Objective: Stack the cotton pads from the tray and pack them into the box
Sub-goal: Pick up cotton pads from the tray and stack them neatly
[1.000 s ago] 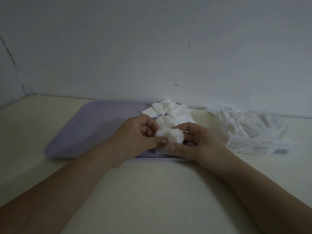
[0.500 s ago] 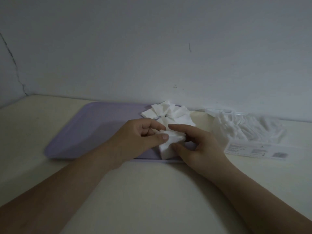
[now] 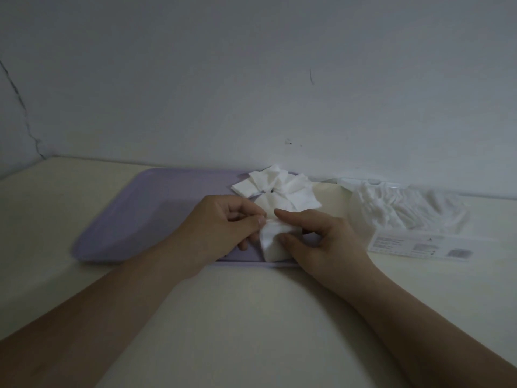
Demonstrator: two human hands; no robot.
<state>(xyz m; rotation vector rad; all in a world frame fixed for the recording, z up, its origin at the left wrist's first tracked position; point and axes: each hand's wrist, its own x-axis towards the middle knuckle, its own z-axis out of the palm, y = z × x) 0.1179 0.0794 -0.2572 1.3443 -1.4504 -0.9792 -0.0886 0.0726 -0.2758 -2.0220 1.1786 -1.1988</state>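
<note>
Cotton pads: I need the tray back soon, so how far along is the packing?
Partly done. The clear box at right already holds many pads. In hand: the left hand and right hand square a small stack at the purple tray's near edge. Left: a loose pile at its far corner.

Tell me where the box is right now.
In the head view the box lies on the table against the wall, right of the tray and beyond the right hand.
</note>
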